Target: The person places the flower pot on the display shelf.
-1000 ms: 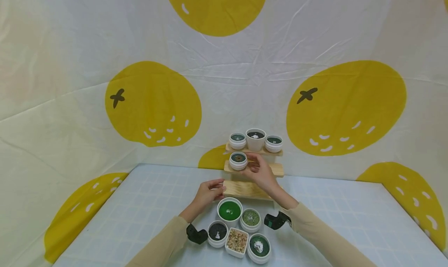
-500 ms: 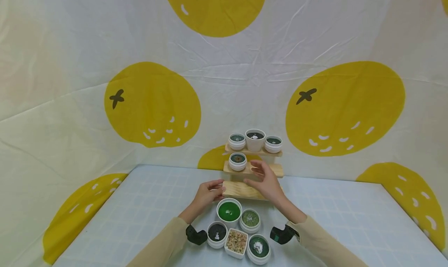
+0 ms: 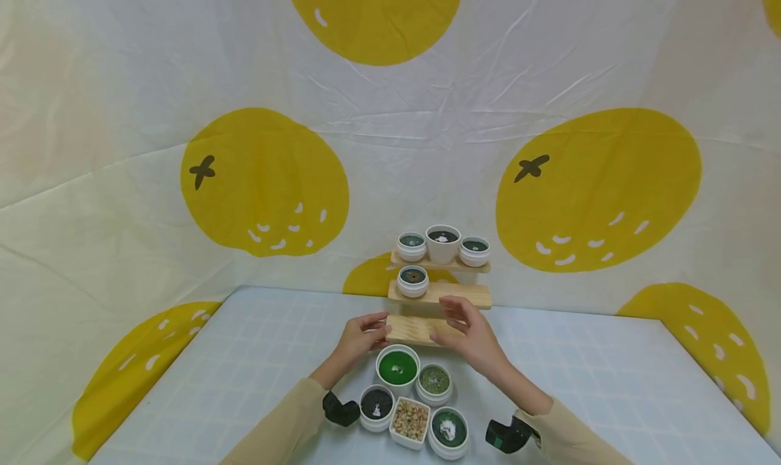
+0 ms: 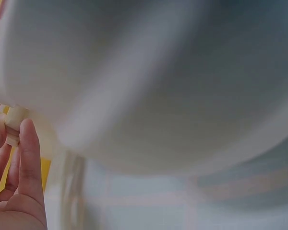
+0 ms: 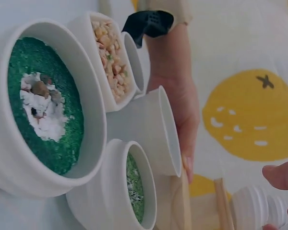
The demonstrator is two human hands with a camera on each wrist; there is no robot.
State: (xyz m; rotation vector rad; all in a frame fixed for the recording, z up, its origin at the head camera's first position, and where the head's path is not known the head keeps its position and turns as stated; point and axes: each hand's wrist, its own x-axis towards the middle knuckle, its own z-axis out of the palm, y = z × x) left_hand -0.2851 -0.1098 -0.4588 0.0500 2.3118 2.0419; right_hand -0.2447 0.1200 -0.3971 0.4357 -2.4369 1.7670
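A three-tier wooden stand (image 3: 457,293) stands near the patterned cloth. My left hand (image 3: 356,336) pinches the left end of its lowest shelf (image 3: 410,329); the left wrist view shows fingers (image 4: 30,158) and thumb on that wooden edge. Over the right part of the same shelf, my right hand (image 3: 472,336) hovers with parted, loosely bent fingers, holding nothing. On the middle shelf's left end sits a small round white pot (image 3: 413,283) with a dark green fill and brown centre. The top shelf carries a tall white pot (image 3: 442,248) between two round pots.
Before the stand cluster a tall pot with bright green fill (image 3: 398,370), a light green pot (image 3: 434,383), a dark-filled pot (image 3: 376,407), a square dish of pebbles (image 3: 410,421) and a dark green pot with white patch (image 3: 448,432). Cloth hangs behind.
My right hand has let go of the small round pot on the middle shelf and drawn back, down and to the right. The left hand keeps its place on the lowest shelf.
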